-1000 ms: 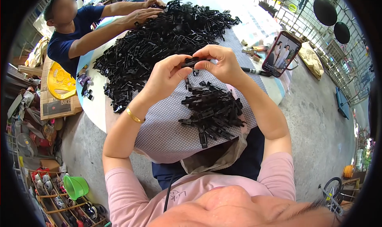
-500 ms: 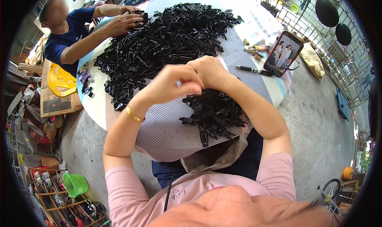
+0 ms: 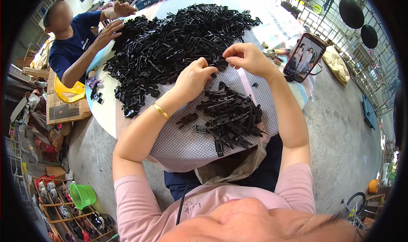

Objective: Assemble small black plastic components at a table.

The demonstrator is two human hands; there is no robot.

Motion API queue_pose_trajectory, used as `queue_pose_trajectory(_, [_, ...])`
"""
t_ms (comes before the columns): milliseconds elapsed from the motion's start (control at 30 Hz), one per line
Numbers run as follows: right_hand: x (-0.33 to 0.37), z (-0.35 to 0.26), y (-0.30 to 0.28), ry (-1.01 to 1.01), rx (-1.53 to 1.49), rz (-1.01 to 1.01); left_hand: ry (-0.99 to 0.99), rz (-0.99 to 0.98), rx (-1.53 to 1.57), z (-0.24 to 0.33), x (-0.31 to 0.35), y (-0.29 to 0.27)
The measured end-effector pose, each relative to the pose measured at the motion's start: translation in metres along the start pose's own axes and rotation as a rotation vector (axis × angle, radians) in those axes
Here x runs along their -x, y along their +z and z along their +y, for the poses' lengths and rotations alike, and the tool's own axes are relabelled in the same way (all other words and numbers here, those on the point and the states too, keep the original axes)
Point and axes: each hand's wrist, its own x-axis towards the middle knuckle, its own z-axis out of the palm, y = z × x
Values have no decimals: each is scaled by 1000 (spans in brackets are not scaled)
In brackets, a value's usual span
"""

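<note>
A large heap of small black plastic clip-like parts [image 3: 170, 44] covers the table's far side. A smaller pile of similar black clips [image 3: 229, 116] lies nearer to me. Between the two, my left hand [image 3: 193, 80] is closed, with a small dark piece at its thumb tip. My right hand [image 3: 250, 59] is at the heap's near right edge, thumb and forefinger brought together; what they pinch, if anything, cannot be made out. One blurred dark clip [image 3: 187, 120] shows left of the smaller pile, below my left wrist.
Across the table a person in a blue shirt [image 3: 76, 34] holds both hands over the heap's left edge. A phone [image 3: 304, 57] stands upright at the right, playing a video. An open sack [image 3: 229, 172] hangs at the table's near edge, by my lap.
My hands, together over the smaller pile before, have parted and moved to the big heap's edge. A blurred clip now shows left of the pile. The other person's hands have lifted and drawn back.
</note>
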Motion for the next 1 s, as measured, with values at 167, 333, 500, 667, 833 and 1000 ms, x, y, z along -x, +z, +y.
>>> queue_pose_trajectory(167, [-4, 1, 15, 6, -219, 57, -19, 117, 28, -8, -1, -4])
queue_pose_trajectory(333, [-1, -6, 14, 5, -420, 187, -648, 41, 1390, -10, -7, -35])
queue_pose_trajectory(500, [3, -18, 21, -38, -518, 178, -694, -46, 1649, -20, 3, -39])
queue_pose_trajectory(667, [7, -24, 37, -170, -477, 132, -547, -16, 1566, -19, 7, -28])
queue_pose_trajectory(833, [9, -26, 40, -264, -195, 179, -606, 87, 1435, 8, 4, -37])
queue_pose_trajectory(1000, [9, -23, 45, -397, -22, 259, -548, 78, 1477, 13, 6, -40])
